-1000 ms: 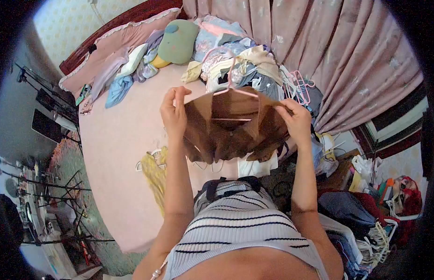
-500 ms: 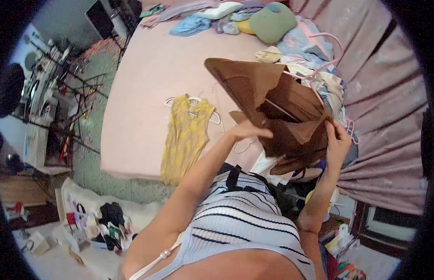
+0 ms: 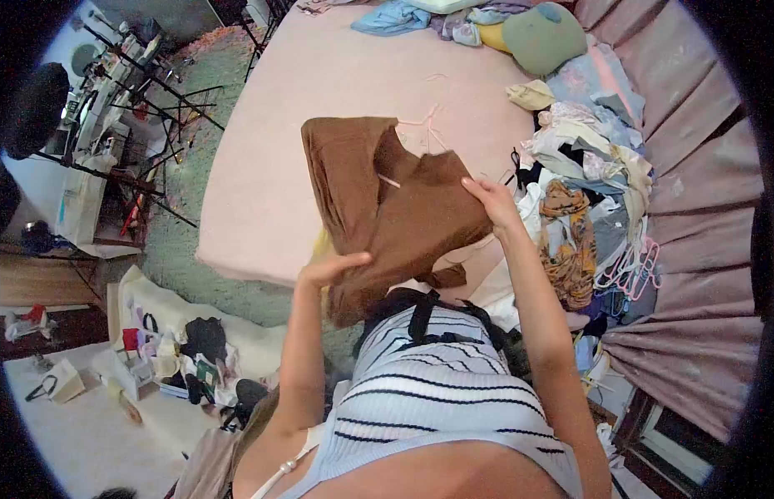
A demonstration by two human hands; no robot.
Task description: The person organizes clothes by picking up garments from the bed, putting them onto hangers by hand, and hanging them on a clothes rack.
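A brown top (image 3: 420,208) hangs on a pink hanger (image 3: 424,125), spread out in front of me above the bed. Its hook end points away from me, and part of the hanger bar shows through the neckline. My right hand (image 3: 492,205) pinches the top at its right edge, thumb on the cloth. At the lower left, my left hand (image 3: 335,269) grips the cloth, its thumb lying over the fabric and its other fingers partly hidden. Behind the brown top, only a sliver of a yellow garment (image 3: 323,246) shows.
The bed (image 3: 262,166) has a pink sheet. A heap of clothes (image 3: 570,141) lies along its right side, with pink and white hangers (image 3: 640,270) beside it. A green cap (image 3: 545,39) sits at the far end. Pink curtains (image 3: 703,224) hang at right; a tripod stand (image 3: 154,108) is at left.
The brown top has moved left and now lies flatter, covering most of the yellow garment. My left hand has gone from flat against the cloth to gripping its lower left.
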